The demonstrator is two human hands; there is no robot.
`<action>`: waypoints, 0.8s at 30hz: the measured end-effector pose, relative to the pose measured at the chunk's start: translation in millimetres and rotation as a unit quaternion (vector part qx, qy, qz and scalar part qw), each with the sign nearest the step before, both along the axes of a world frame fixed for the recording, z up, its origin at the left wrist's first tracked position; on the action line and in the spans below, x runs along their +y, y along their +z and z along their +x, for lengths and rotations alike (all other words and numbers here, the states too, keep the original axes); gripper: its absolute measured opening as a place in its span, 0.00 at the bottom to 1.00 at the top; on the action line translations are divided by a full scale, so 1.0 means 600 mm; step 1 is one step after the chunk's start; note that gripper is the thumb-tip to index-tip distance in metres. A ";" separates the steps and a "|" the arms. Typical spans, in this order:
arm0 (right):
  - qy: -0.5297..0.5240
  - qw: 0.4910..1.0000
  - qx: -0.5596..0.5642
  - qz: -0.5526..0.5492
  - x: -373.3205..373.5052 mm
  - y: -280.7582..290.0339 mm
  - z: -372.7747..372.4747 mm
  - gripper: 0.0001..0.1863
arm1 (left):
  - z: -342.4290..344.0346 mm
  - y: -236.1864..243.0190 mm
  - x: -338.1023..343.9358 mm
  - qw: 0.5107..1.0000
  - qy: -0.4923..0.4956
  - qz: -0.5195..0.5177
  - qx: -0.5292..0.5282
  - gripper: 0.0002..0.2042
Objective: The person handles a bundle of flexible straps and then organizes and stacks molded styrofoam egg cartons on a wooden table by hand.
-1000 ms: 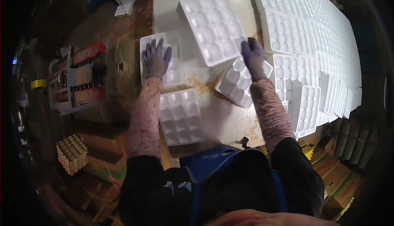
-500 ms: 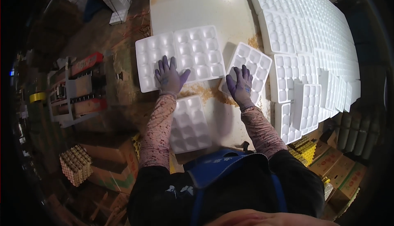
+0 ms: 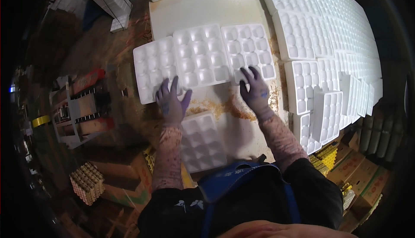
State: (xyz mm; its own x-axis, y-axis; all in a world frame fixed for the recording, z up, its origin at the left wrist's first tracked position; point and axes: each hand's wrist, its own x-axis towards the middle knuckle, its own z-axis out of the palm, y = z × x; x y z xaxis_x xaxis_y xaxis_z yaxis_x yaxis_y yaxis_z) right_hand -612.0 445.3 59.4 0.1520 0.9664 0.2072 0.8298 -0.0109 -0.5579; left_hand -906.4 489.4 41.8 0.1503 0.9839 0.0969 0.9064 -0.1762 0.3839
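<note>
Three white foam trays with rounded hollows stand side by side across the table: a left tray point(image 3: 154, 67), a middle tray point(image 3: 201, 54) and a right tray point(image 3: 249, 47). My left hand point(image 3: 171, 104), in a purple-grey glove, is spread at the near edge of the left tray, fingertips over it. Over the near edge of the right tray is my right hand point(image 3: 256, 92), gloved alike, its fingers apart and gripping nothing. Whether the fingertips touch the trays I cannot tell. A fourth tray point(image 3: 202, 145) lies closer to me, beside my left forearm.
Stacked white trays point(image 3: 298, 35) line the table's right side, with several more at the far edge. Brown crumbs point(image 3: 240, 110) lie on the white table point(image 3: 212, 11). Cardboard boxes point(image 3: 119, 175) and egg trays point(image 3: 87, 182) stand at lower left; a red-and-grey machine point(image 3: 88, 97) is at left.
The right tray has straightened from its tilt and moved left and away from me, against the middle tray. Both hands have drawn back toward me a little.
</note>
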 end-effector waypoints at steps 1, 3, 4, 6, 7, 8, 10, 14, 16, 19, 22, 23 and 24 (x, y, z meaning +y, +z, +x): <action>0.009 0.999 -0.017 -0.028 -0.024 -0.005 -0.011 0.25 | 0.012 0.005 -0.022 0.999 -0.003 -0.038 -0.014 0.33; 0.042 0.995 -0.044 -0.085 -0.035 -0.018 -0.038 0.22 | 0.023 -0.014 -0.035 0.998 -0.024 -0.034 0.041 0.28; 0.048 0.995 -0.040 -0.073 -0.025 -0.032 -0.041 0.20 | 0.029 -0.021 -0.029 0.997 -0.028 -0.027 0.065 0.26; 0.061 0.997 -0.034 -0.044 0.031 -0.058 -0.036 0.18 | 0.045 -0.029 0.010 0.996 -0.018 0.001 0.091 0.22; 0.046 0.998 -0.022 -0.027 0.066 -0.065 -0.030 0.13 | 0.052 -0.032 0.042 0.997 -0.019 0.014 0.077 0.20; 0.034 0.999 -0.032 -0.015 0.103 -0.072 -0.019 0.11 | 0.061 -0.037 0.081 0.997 -0.030 0.025 0.068 0.19; 0.018 0.998 -0.055 0.011 0.175 -0.078 0.007 0.09 | 0.080 -0.039 0.152 0.995 -0.053 0.056 0.063 0.17; 0.024 0.998 -0.065 -0.002 0.322 -0.108 0.070 0.10 | 0.131 -0.052 0.286 0.993 -0.072 0.072 0.068 0.15; 0.034 0.997 -0.055 -0.046 0.366 -0.099 0.092 0.12 | 0.148 -0.059 0.330 0.990 -0.065 0.086 0.087 0.15; 0.040 0.995 -0.044 -0.076 0.402 -0.099 0.132 0.13 | 0.184 -0.059 0.369 0.991 -0.062 0.058 0.108 0.17; 0.096 0.991 0.007 -0.088 0.421 -0.101 0.161 0.20 | 0.201 -0.061 0.389 0.990 -0.072 0.058 0.110 0.19; 0.122 0.987 0.031 -0.097 0.425 -0.100 0.160 0.22 | 0.190 -0.065 0.392 0.989 -0.075 0.064 0.108 0.21; 0.116 0.991 0.037 -0.050 0.423 -0.099 0.164 0.23 | 0.182 -0.065 0.395 0.989 -0.080 0.072 0.104 0.23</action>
